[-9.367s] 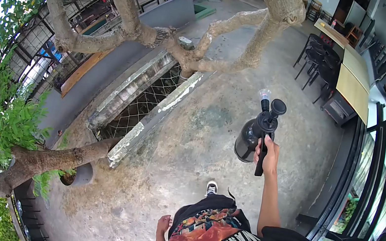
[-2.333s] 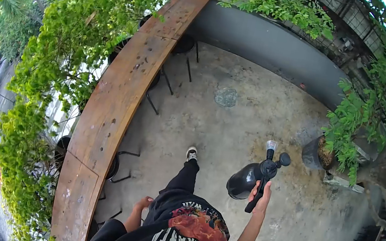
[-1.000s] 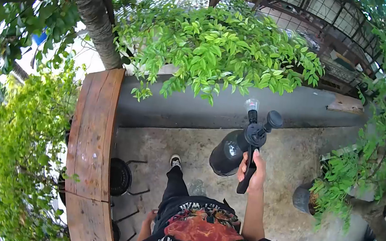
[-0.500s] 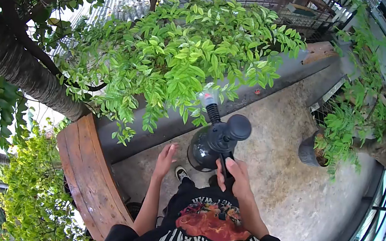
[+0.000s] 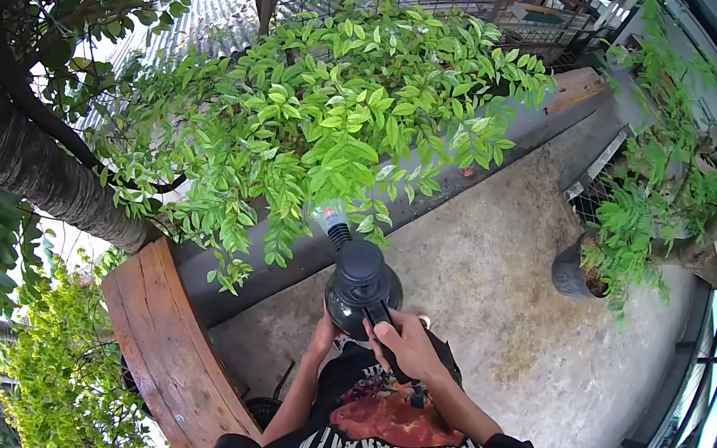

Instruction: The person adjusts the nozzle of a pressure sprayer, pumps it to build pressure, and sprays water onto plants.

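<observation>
A black pump sprayer with a ribbed neck and a clear nozzle is held in front of my body. My right hand is wrapped round its black handle. At the left side of the dark bottle, my left hand touches or supports it; its fingers are mostly hidden by the bottle. The nozzle points away from me at the lower leaves of a green bush, close to them.
A low grey wall runs under the bush. On the left are a wooden counter and a thick trunk. A potted plant stands to the right on the concrete floor.
My left hand has risen from beside my body to the bottle. The sprayer has moved left and closer to the bush, away from the patio floor seen earlier.
</observation>
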`<action>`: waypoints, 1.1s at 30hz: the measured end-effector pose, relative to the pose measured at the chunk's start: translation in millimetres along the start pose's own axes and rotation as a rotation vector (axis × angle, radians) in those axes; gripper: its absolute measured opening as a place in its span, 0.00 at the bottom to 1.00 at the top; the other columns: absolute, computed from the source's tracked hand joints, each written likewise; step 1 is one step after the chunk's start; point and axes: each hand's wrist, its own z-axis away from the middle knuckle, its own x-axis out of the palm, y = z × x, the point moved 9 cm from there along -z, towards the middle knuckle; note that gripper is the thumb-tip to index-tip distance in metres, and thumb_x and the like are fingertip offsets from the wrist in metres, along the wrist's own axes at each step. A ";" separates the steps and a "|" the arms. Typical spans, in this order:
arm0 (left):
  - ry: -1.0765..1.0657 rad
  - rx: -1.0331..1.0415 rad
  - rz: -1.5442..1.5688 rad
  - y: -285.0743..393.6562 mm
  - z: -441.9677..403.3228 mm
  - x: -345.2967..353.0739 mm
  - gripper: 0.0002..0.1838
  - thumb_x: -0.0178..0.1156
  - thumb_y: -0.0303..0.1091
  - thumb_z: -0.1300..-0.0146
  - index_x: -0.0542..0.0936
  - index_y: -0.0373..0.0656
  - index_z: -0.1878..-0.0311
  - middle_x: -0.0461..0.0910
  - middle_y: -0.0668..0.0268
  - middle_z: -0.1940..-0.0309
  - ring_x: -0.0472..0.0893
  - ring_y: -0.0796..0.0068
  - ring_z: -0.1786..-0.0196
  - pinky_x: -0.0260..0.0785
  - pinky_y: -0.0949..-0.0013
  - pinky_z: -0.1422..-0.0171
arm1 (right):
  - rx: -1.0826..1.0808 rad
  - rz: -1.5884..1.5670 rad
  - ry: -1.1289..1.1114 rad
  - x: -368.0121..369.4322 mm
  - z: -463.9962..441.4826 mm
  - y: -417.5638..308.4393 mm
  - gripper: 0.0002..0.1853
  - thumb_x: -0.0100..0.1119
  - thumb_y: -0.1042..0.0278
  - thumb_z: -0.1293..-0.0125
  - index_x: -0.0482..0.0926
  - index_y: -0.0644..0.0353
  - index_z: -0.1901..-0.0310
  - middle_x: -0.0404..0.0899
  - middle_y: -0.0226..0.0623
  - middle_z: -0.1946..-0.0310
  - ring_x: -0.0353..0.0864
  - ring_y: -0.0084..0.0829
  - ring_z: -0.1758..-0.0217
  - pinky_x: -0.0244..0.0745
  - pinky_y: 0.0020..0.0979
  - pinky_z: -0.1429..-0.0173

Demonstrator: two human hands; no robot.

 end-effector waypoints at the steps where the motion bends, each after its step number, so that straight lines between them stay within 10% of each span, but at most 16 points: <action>1: -0.049 -0.033 -0.017 -0.7 5.7 3.8 0.33 0.42 0.62 0.36 0.66 0.50 0.36 0.71 0.65 0.42 0.72 0.66 0.42 0.63 0.56 0.41 | 0.017 0.017 -0.019 2.1 -0.5 2.6 0.28 0.50 0.39 0.36 0.72 0.65 0.63 0.68 0.27 0.82 0.67 0.18 0.85 0.63 0.20 0.79; 7: -0.018 -0.068 0.149 -10.4 6.9 5.4 0.31 0.49 0.61 0.39 0.69 0.49 0.41 0.75 0.66 0.50 0.75 0.68 0.48 0.68 0.59 0.48 | 0.079 0.016 0.006 -1.1 -3.1 13.0 0.21 0.49 0.50 0.32 0.72 0.64 0.65 0.68 0.26 0.84 0.66 0.16 0.86 0.62 0.20 0.79; 10: 0.046 0.049 0.121 -22.7 -2.8 -3.9 0.30 0.39 0.62 0.36 0.76 0.48 0.50 0.80 0.71 0.67 0.77 0.80 0.66 0.66 0.75 0.65 | 0.094 0.037 0.000 -2.0 -0.8 7.8 0.20 0.48 0.51 0.31 0.72 0.64 0.68 0.68 0.25 0.86 0.66 0.16 0.87 0.61 0.20 0.80; 15: 0.065 0.138 0.342 -17.7 0.7 10.2 0.28 0.45 0.60 0.35 0.72 0.40 0.52 0.79 0.64 0.67 0.79 0.70 0.63 0.73 0.66 0.63 | 0.089 0.105 -0.018 -7.5 5.2 2.8 0.24 0.48 0.45 0.33 0.73 0.63 0.71 0.67 0.26 0.88 0.67 0.17 0.87 0.61 0.23 0.81; 16: -0.044 0.025 0.371 -48.8 -14.2 4.0 0.25 0.48 0.58 0.37 0.74 0.51 0.47 0.77 0.70 0.55 0.78 0.75 0.55 0.72 0.69 0.57 | 0.096 0.115 -0.008 -11.6 7.8 1.4 0.26 0.48 0.43 0.33 0.74 0.63 0.71 0.66 0.26 0.89 0.66 0.17 0.87 0.62 0.23 0.80; 21: -0.617 0.086 0.584 -12.9 -2.1 41.3 0.27 0.42 0.59 0.34 0.74 0.47 0.47 0.76 0.69 0.57 0.77 0.74 0.57 0.69 0.69 0.59 | -0.028 0.138 0.087 -22.2 13.7 -3.9 0.34 0.46 0.33 0.37 0.73 0.65 0.75 0.70 0.30 0.88 0.73 0.24 0.85 0.65 0.27 0.81; 33: -0.302 -0.049 0.405 -16.1 -19.8 42.7 0.28 0.41 0.59 0.33 0.73 0.45 0.47 0.76 0.68 0.57 0.77 0.74 0.57 0.69 0.69 0.59 | -0.105 0.118 0.152 -33.5 13.7 8.2 0.31 0.45 0.38 0.34 0.73 0.66 0.72 0.70 0.30 0.89 0.73 0.24 0.84 0.66 0.27 0.81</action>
